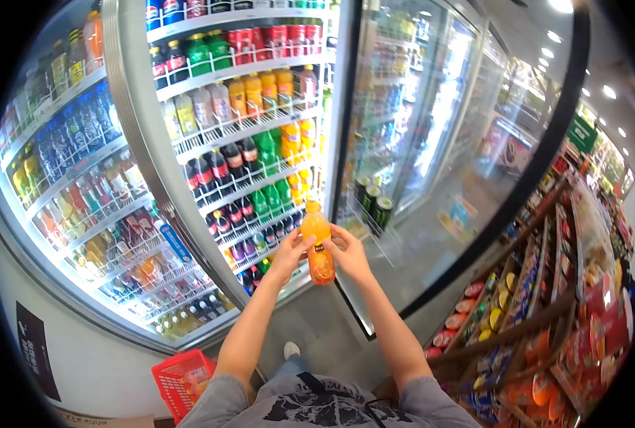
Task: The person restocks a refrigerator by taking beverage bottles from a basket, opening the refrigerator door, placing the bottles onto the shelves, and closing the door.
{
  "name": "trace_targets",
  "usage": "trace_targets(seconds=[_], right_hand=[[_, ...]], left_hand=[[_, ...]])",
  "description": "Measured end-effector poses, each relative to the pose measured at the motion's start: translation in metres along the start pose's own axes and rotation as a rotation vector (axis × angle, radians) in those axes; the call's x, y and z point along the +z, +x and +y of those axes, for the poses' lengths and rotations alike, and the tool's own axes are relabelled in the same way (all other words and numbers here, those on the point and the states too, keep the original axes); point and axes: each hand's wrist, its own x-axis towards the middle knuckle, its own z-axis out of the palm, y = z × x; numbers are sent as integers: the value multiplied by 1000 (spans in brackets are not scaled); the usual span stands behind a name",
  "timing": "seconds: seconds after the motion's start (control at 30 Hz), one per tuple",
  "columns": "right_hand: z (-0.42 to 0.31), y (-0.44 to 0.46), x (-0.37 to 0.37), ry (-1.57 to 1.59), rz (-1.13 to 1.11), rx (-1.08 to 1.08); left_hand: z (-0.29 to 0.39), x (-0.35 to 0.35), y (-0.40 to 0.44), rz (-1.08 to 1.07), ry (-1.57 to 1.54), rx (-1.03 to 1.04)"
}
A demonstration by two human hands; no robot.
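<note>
An orange drink bottle (320,260) with an orange cap stands upright between my two hands, in front of the open fridge. My left hand (291,251) grips its left side, with the thumb on the bottle. On the right side my right hand (348,251) holds it too, thumb against the dark part of the label. Behind the bottle, wire shelves (253,172) carry rows of cola, green and orange bottles, with red and green cans or bottles higher up.
The open glass door (467,178) stands to the right. A closed fridge (114,32) is at the left. A red basket (167,385) with something inside sits at the lower left. Snack shelves (549,314) fill the right. My shoe (291,349) shows on the floor.
</note>
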Motion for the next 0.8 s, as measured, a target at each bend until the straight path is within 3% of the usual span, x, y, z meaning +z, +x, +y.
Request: trace_targets(seconds=[0.33,0.6,0.67,0.8], right_hand=[[-4,198,69,74,-9,-177],[-42,321,89,-109,-1,-263],[-58,342,95,-141,-42,-306],[-77,382,110,-168,-37,-439]], left_hand=[[113,-112,162,-90,556,319],[183,-145,239,30,539,250],[199,-148,249,89,414,251],[227,-166,280,102,445,393]])
